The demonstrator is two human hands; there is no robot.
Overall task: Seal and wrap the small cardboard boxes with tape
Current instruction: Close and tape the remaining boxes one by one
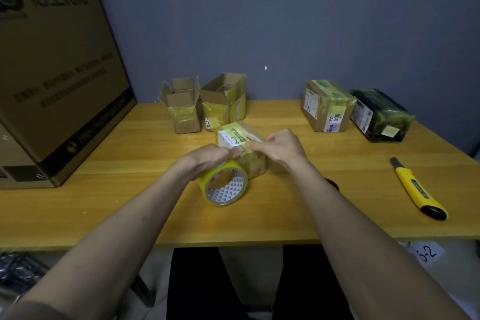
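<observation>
Yellowish tape film blurred most of the small box (242,149) at the middle of the wooden table (298,205), so its printing was hard to read; only a white label on top with what looked like "2-4" came through. The near face of the box was hidden behind the tape roll (225,184), which stood on edge against it, its core printed with small triangles. The left hand (211,160) curled over the top of the roll, fingers gripping it, with the fingertips meeting the box's near top edge. The right hand (279,147) pinched at the same edge from the other side, fingers bent on the tape or the box there; exactly which, I could not tell.

Behind the small box stood two open boxes (205,104) with raised flaps, one bearing a partly hidden sticker starting "72". To the right of it, towards the wall, lay a taped brown box (327,106) marked "004" and a dark wrapped box (380,115) whose label was too small to read. A yellow utility knife (417,188) lay well to the right. Left of the small box, a large carton (57,67) was cut off by the frame, its print blurred. A floor tag (428,253) read "2"
</observation>
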